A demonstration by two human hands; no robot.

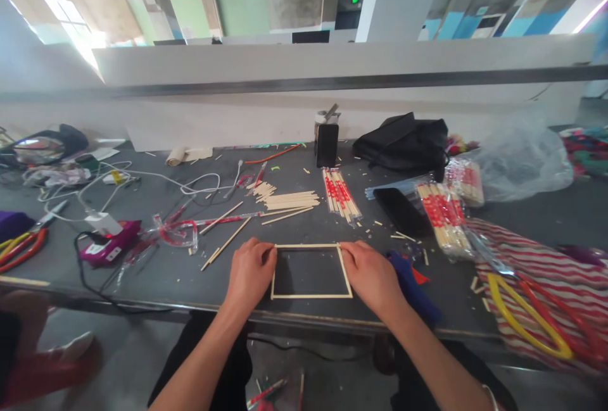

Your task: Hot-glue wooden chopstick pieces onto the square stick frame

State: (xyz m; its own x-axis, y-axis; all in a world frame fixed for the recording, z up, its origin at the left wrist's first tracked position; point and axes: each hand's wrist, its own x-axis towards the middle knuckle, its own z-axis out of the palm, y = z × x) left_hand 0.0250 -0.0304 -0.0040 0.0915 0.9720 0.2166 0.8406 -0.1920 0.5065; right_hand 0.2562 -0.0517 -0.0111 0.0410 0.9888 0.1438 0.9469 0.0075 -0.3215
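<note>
A rectangular frame of thin wooden sticks [311, 297] is at the front of the dark table, between my hands. My left hand [251, 270] pinches its far left corner, fingers closed together. At the far right corner, my right hand [370, 271] grips the frame in the same way. My fingertips partly cover both corners. Beyond the frame lies a pile of loose wooden sticks [292, 199], with a few longer sticks [225, 243] scattered to its left.
Plastic-wrapped stick bundles [341, 196] lie further back, near an upright black phone [327, 145]. Another phone [403, 211] lies flat to the right. Large scissors [532, 316] rest on striped cloth [513, 246]. White cables [190, 186] and a purple power strip [110, 243] occupy the left.
</note>
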